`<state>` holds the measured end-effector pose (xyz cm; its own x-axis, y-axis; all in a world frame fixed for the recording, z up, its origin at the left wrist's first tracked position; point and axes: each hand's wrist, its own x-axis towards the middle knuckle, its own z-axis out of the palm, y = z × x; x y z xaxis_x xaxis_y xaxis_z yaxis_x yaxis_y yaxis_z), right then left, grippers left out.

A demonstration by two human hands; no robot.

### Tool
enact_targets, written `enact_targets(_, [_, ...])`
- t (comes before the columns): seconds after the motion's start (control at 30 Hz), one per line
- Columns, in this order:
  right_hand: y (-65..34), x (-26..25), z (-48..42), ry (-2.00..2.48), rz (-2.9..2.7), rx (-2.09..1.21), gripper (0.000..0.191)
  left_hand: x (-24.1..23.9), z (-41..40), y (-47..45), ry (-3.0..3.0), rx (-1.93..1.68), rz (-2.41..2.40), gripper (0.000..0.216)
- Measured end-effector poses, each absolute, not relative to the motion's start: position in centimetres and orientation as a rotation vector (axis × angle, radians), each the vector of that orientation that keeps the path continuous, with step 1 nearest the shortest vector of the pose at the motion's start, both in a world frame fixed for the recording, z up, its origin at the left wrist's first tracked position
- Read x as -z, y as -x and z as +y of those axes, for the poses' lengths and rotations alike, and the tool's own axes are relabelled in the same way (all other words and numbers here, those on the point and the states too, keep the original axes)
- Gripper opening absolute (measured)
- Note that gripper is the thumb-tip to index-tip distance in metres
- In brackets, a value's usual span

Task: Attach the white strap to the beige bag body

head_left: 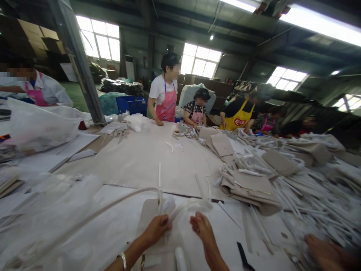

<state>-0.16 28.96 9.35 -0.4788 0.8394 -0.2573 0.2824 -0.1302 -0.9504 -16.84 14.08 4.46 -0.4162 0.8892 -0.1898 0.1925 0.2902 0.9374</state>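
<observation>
Your left hand [156,228] is pinched shut on a white strap [118,205] at the near edge of the table [146,158]; the strap's long axis trails away leftward and loops right over a beige bag panel [149,214]. Your right hand [202,226], fingers curled but loosely parted, sits just beside the loop's right end, nearer to it. Farther right lies a pile of straps [310,203].

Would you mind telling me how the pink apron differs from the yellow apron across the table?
The pink apron is plain and worn by a person standing upright; the yellow apron bears a red patch, and its wearer leans over the table. Both are bib aprons over short-sleeved tops.
</observation>
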Motion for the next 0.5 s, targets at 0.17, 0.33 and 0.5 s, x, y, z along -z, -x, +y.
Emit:
enact_targets(0.17, [5.6, -11.6, 29.8, 0.918, -0.629, -2.227, 0.071, -2.7, 13.9, 15.8, -1.045, -1.028, 1.951, 0.018])
enact_targets(0.33, [7.8, -15.5, 29.3, 0.803, -1.124, -2.04, 0.071, -8.3, 15.4, 18.6, -0.834, -1.252, 1.456, 0.044])
enact_targets(0.5, [5.9, -11.6, 24.5, 0.719, -1.54, -2.481, 0.079, -16.3, 20.0, 20.7, -0.42, -1.331, 0.909, 0.069])
